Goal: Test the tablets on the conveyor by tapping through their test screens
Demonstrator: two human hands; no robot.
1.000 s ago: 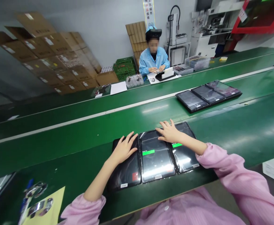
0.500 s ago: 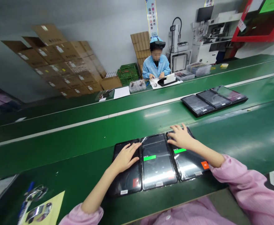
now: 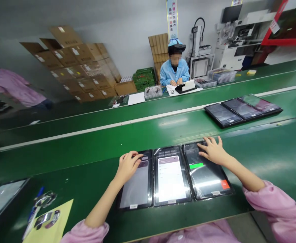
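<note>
Head view: left hand [image 3: 127, 166] rests open on the left tablet [image 3: 135, 190], right hand [image 3: 213, 151] lies spread on the right tablet [image 3: 206, 175], middle tablet [image 3: 171, 179] between them on the green bench [image 3: 266, 158].

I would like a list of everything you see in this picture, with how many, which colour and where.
Near tablets: three, black with lit screens, side by side on the near belt.
Farther tablets: three, black, on the next belt, right.
Conveyor belts: at least two, green, across the view.
Cardboard boxes: many, brown, stacked back left.
Crates: several, green, beside the boxes.
Seated co-worker: one, light blue coat, far side.
Standing person: one, pink coat, far left.
Left hand: one, on the left tablet.
Right hand: one, on the right tablet.
Sleeves: two, pink.
</note>
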